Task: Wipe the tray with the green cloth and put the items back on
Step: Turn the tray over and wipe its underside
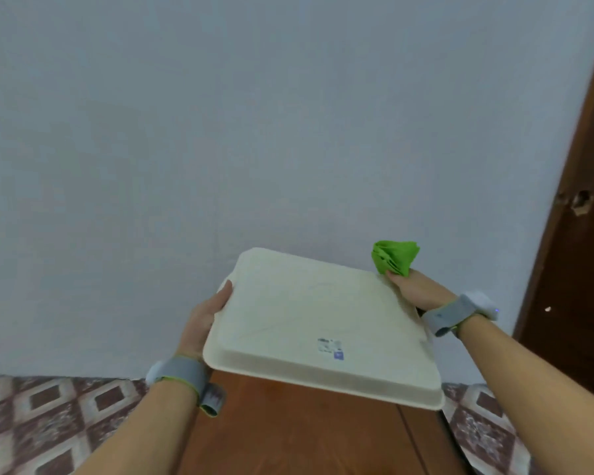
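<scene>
both hands grip the tray point(309, 323) (underside up); right hand point(415, 289) also pinches green cloth point(395, 257).

one tray point(309, 317), one green cloth point(395, 257), two hands point(204, 320)

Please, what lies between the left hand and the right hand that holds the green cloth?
In the head view, only the cream rectangular plastic tray, underside up, lies between them. The left hand grips its left edge; the right hand, clutching the bunched green cloth, is at its far right corner.

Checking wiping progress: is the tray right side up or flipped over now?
Flipped over. The tray shows its raised underside with a printed label, held off the table between both hands, nothing on it.
</scene>
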